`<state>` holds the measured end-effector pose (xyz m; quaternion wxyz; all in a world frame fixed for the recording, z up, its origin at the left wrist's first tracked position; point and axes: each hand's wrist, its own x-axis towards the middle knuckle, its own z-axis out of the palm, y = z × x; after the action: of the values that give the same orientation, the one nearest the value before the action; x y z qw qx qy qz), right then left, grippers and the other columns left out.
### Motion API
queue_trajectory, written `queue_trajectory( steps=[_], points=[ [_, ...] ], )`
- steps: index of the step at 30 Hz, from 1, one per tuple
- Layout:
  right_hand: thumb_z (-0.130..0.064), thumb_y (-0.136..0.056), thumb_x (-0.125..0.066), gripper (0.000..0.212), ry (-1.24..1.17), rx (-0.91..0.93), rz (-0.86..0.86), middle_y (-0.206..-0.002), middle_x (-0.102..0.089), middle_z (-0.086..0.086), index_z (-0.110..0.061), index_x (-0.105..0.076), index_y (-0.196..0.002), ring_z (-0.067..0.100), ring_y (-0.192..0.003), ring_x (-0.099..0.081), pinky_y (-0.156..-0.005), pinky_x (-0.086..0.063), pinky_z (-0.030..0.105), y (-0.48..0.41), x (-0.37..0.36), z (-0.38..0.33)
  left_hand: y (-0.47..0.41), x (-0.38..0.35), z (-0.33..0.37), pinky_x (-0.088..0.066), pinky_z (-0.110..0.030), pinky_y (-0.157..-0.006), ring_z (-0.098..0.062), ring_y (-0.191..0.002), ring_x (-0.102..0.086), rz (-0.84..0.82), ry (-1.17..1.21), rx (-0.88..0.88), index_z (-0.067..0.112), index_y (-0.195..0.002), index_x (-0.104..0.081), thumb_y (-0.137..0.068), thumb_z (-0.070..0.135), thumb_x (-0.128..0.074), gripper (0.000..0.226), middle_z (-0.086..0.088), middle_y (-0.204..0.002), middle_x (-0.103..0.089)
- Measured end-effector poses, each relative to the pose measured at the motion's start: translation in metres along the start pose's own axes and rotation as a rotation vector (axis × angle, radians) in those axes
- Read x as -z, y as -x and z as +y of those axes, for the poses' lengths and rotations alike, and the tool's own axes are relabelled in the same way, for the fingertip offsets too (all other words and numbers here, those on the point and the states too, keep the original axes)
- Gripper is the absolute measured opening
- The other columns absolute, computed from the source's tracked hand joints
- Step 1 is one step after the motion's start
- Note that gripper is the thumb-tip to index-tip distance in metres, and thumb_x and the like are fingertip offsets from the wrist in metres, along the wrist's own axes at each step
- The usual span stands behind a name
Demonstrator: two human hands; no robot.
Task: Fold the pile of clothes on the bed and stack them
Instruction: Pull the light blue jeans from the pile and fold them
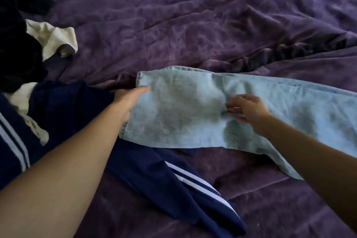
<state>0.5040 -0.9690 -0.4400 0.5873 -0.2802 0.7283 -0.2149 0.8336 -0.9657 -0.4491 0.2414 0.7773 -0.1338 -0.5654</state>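
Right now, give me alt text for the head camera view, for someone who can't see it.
A pair of light blue jeans lies across a purple bedspread; the left hand grips one end and the right hand touches the creased middle. A navy striped garment lies partly beneath them, with a pile of dark and white clothes at left.
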Motion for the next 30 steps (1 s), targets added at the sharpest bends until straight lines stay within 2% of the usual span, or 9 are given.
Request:
queue_trajectory(
  steps=[4,8,12,16,19,22,24,27,30],
  points=[
    [-0.029,-0.091,-0.064,0.011,-0.006,-0.092,0.082,-0.079,-0.071,-0.002,-0.020,-0.066,-0.084,0.013,-0.073,-0.066,-0.063,-0.048,0.029,-0.008,0.005,0.031,0.006,-0.011,0.015,-0.057,-0.037,-0.073,-0.025,-0.090,-0.072,-0.254,0.139,-0.018,0.013,-0.103,-0.072,-0.078,0.018,-0.074,0.025,-0.009,-0.101,-0.074],
    [-0.030,-0.090,-0.065,0.014,-0.024,-0.087,0.093,-0.074,-0.072,-0.002,-0.019,-0.068,-0.082,0.014,-0.070,-0.067,-0.060,-0.048,0.027,-0.016,0.005,0.037,0.009,-0.031,0.012,-0.057,-0.048,-0.079,-0.030,-0.093,-0.070,-0.118,0.319,-0.136,0.006,-0.113,-0.062,-0.077,0.011,-0.073,0.037,-0.014,-0.105,-0.071],
    [-0.028,-0.090,-0.066,0.013,0.071,-0.022,0.073,-0.079,-0.072,0.003,-0.017,-0.068,-0.083,0.014,-0.066,-0.067,-0.056,-0.047,0.027,-0.018,0.009,0.042,0.015,-0.036,-0.009,-0.054,-0.033,-0.079,-0.019,-0.099,-0.065,0.046,-0.088,-0.278,0.014,-0.114,-0.052,-0.076,0.009,-0.073,0.044,0.001,-0.108,-0.064],
    [-0.041,-0.088,-0.061,0.028,0.746,0.319,0.253,-0.096,-0.066,-0.008,-0.026,-0.064,-0.111,0.018,-0.094,-0.062,-0.068,-0.046,0.029,-0.011,0.019,0.047,0.014,0.002,0.010,-0.045,-0.033,-0.075,-0.029,-0.091,-0.060,0.346,-0.491,-0.735,0.021,-0.095,-0.040,-0.080,0.020,-0.068,0.032,-0.001,-0.098,-0.060],
    [-0.053,-0.091,-0.050,0.055,1.192,0.451,0.170,-0.143,-0.039,0.000,-0.034,-0.036,-0.141,0.025,-0.134,-0.032,-0.096,-0.041,0.044,-0.001,0.025,0.053,0.012,0.013,0.016,-0.043,-0.038,-0.075,-0.037,-0.098,-0.057,0.402,-0.693,-0.698,0.015,-0.100,-0.041,-0.079,0.024,-0.072,0.039,-0.010,-0.106,-0.062],
    [-0.053,-0.094,-0.045,0.068,1.385,0.289,-0.026,-0.161,-0.001,-0.001,-0.035,-0.012,-0.151,0.024,-0.147,-0.003,-0.109,-0.029,0.049,0.007,0.027,0.063,0.017,0.003,0.011,-0.051,-0.041,-0.089,-0.032,-0.102,-0.061,0.265,-0.434,-0.333,0.003,-0.113,-0.055,-0.072,0.021,-0.081,0.052,-0.014,-0.115,-0.063],
    [-0.052,-0.095,-0.044,0.069,1.372,0.331,-0.004,-0.162,0.003,0.001,-0.034,-0.009,-0.151,0.026,-0.148,-0.002,-0.109,-0.029,0.049,0.011,0.024,0.064,0.031,0.001,0.014,-0.054,-0.044,-0.087,-0.029,-0.095,-0.066,0.157,-0.275,-0.223,0.003,-0.107,-0.063,-0.069,0.019,-0.082,0.045,-0.015,-0.107,-0.067],
    [-0.049,-0.095,-0.045,0.066,1.239,0.448,0.044,-0.162,-0.005,0.003,-0.032,-0.014,-0.151,0.026,-0.146,-0.013,-0.107,-0.033,0.048,0.022,0.019,0.060,0.062,-0.009,0.037,-0.056,-0.042,-0.082,-0.026,-0.087,-0.069,0.075,-0.265,-0.340,0.008,-0.096,-0.066,-0.070,0.017,-0.081,0.032,-0.011,-0.095,-0.071],
    [-0.044,-0.094,-0.049,0.064,1.128,0.404,0.077,-0.160,-0.014,0.003,-0.031,-0.020,-0.150,0.028,-0.141,-0.024,-0.102,-0.038,0.046,0.036,0.031,0.063,0.107,-0.048,0.065,-0.055,-0.039,-0.087,-0.021,-0.095,-0.067,-0.083,-0.294,-0.540,0.012,-0.106,-0.060,-0.071,0.009,-0.079,0.040,-0.006,-0.104,-0.068]
  ],
)
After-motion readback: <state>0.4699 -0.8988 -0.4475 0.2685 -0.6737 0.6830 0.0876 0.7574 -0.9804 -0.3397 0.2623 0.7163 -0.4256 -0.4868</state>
